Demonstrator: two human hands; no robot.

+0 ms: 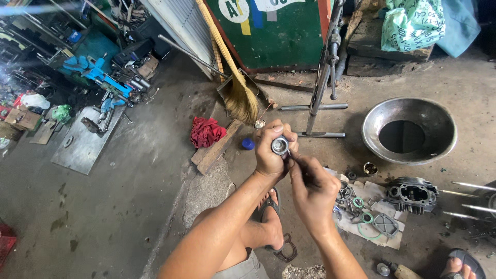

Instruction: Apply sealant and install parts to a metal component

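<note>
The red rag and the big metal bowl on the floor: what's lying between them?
In the head view, between the red rag and the metal bowl lie a wooden plank, a small blue cap, and a metal stand's feet. The raised hands cross there too.

Round metal part (280,145) in left hand (271,155), right hand (311,190) touching it, rag (206,132) and plank (217,147) to the left, basin (409,130) to the right, broom (238,93) behind, engine part (413,194) right of the hands.
</note>
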